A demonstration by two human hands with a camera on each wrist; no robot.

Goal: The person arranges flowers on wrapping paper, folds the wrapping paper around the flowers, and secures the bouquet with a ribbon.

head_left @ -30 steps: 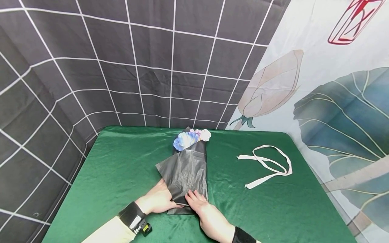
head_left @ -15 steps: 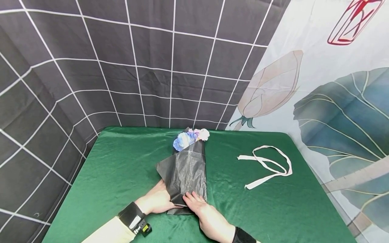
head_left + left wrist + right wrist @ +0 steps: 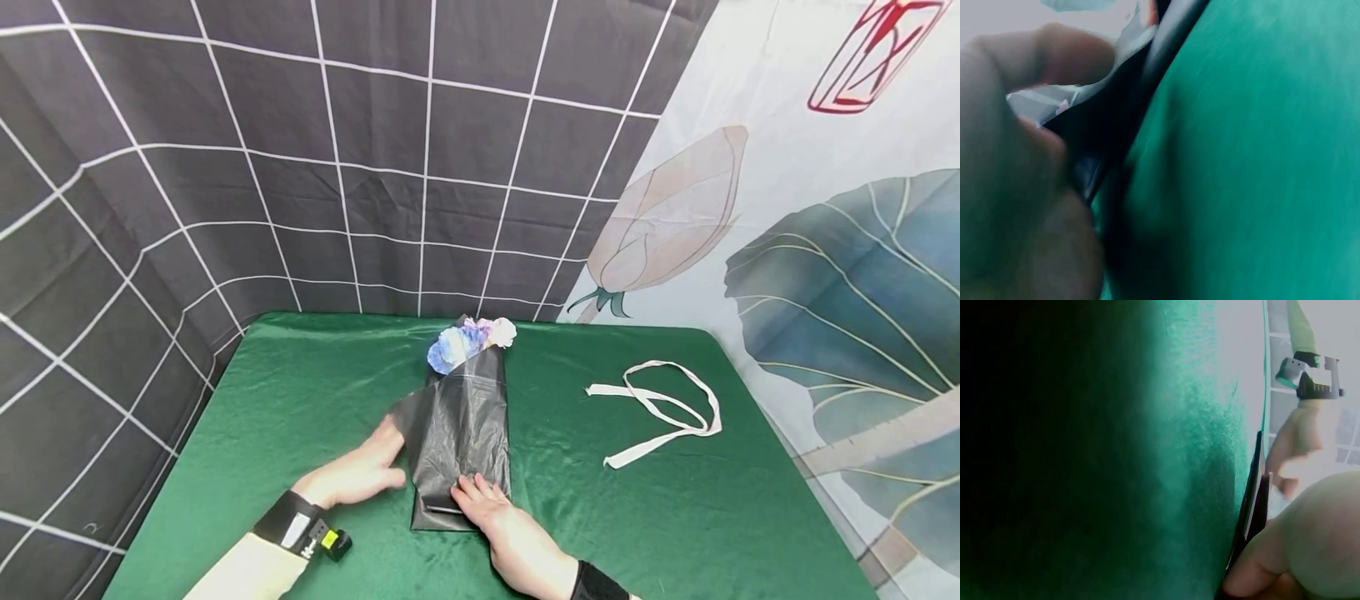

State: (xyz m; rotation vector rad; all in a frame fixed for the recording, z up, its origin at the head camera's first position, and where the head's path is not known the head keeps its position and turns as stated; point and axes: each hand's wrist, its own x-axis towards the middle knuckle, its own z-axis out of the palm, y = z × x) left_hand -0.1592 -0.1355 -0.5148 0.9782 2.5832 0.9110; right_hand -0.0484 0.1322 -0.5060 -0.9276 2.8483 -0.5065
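A bunch of blue, white and pink flowers (image 3: 468,342) lies on the green table (image 3: 300,400), wrapped in black paper (image 3: 461,425) folded into a narrow cone. My left hand (image 3: 363,468) is at the paper's left flap. The left wrist view shows the flap's edge (image 3: 1116,106) pinched between my fingers (image 3: 1022,187). My right hand (image 3: 486,502) lies flat on the lower end of the wrap, fingers straight, and presses it to the table. In the right wrist view the paper's edge (image 3: 1250,500) shows beside that hand (image 3: 1310,550).
A cream ribbon (image 3: 660,408) lies looped on the table to the right of the wrap. Patterned cloth backdrops hang behind the table and along its left and right sides. A black band with a small device (image 3: 300,529) sits on my left wrist.
My left hand has slid out from the lower part of the wrap, leftwards and up, to the left flap. The flap has drawn in closer. My right hand has stayed pressing.
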